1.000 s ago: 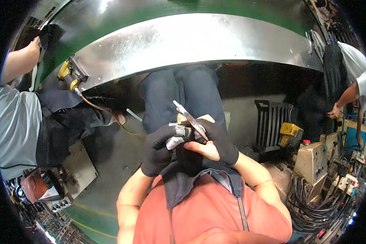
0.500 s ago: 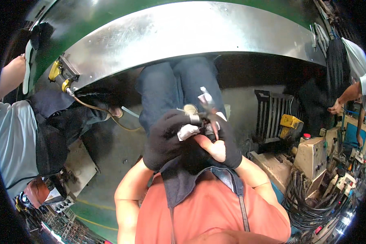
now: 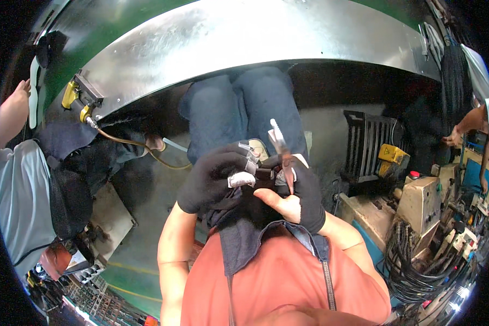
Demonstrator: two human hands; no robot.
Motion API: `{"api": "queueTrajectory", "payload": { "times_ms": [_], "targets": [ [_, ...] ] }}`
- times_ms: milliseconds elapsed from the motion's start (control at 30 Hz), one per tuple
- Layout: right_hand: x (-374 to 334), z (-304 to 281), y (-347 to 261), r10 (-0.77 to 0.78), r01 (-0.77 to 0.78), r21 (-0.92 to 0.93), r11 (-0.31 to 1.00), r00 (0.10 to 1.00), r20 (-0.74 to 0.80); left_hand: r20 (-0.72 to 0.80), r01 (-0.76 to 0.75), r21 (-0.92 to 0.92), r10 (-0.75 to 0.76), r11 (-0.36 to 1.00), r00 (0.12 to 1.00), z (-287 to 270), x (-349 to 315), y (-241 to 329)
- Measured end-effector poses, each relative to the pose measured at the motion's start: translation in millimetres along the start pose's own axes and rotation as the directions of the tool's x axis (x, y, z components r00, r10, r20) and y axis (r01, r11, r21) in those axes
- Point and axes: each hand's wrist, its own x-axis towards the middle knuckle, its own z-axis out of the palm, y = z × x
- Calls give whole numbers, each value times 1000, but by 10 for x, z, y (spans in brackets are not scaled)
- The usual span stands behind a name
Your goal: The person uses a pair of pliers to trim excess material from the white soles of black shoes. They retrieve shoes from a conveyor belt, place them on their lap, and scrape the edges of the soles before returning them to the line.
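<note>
Both hands meet over my lap in black gloves. My left hand (image 3: 217, 176) is curled, with pale tape around its thumb and fingertips. Something small and dark lies between it and the other hand, too unclear to name. My right hand (image 3: 301, 198), its thumb bare, closes on a slim reddish-brown tool (image 3: 287, 165) that points away from me. The tool's far end is pale, as if wrapped, and its exact kind is hard to make out. A dark apron (image 3: 236, 244) lies just below the hands.
A shiny metal worktop (image 3: 244, 38) curves across the front, above my knees. At its left end sits a yellow-black air tool (image 3: 76, 98) with a brown hose (image 3: 130, 142). Machinery (image 3: 418, 198) and black cables (image 3: 413, 263) stand right. Co-workers' arms (image 3: 13, 111) show at both sides.
My left hand has drawn slightly left, away from the right hand, so its taped thumb shows more. The slim tool now stands more upright and less blurred. The view has shifted a little.
</note>
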Motion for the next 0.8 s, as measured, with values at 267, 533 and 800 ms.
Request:
{"api": "queueTrajectory", "payload": {
  "times_ms": [267,533,800],
  "targets": [
    [-26,-11,43,-114,114,-51,992,993,12,-112,136,-104,-148,985,983,269,-101,-7],
    [-31,-13,134,-62,61,-32,998,997,-52,-34,219,-182,-229,959,973,243,30,-56],
    [-714,145,707,-162,164,39,986,986,-41,-489,-142,-125,63,982,870,486,-22,-717]
  ]
}}
